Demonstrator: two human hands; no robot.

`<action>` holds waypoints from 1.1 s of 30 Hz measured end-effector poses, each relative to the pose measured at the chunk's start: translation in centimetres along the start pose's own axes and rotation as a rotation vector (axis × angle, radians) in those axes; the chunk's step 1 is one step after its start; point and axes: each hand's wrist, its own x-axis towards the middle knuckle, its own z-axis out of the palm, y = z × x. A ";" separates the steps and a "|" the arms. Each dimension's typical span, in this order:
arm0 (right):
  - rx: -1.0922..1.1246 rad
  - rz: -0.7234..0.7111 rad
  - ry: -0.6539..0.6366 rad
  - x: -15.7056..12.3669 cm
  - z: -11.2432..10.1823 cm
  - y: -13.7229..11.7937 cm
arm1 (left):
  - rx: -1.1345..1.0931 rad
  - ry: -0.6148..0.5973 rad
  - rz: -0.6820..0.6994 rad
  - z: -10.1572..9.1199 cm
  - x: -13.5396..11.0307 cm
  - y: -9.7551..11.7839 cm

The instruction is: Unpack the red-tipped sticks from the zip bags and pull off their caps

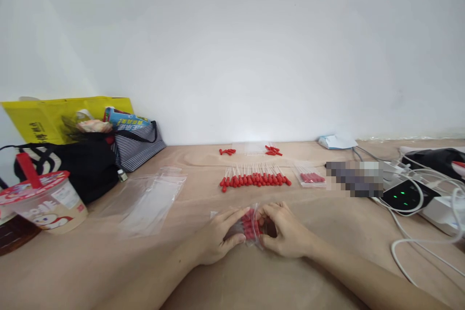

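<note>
Between my two hands, low over the front of the table, is a clear zip bag [250, 227] with several red-headed pieces inside. My left hand [227, 232] grips the bag's left side, thumb below and fingers above. At the right end, my right hand [281, 230] pinches the bag's edge with curled fingers. Just beyond lies a long row of red-headed white sticks [254, 179]. To its right is another filled clear bag [311, 178]. Two small groups of red pieces [227, 151] lie farther back, with pale sticks between them.
Flat clear bags [152, 203] lie to the left. A drink cup [54, 203] with a red straw, a black bag [90, 169] and a striped pouch [140, 143] stand at far left. White cables [395, 247] and a black device [410, 196] occupy the right.
</note>
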 end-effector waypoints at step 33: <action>0.001 -0.098 -0.060 0.3 -0.5 1.0 | -0.048 0.011 -0.009 0.1 -0.1 -0.1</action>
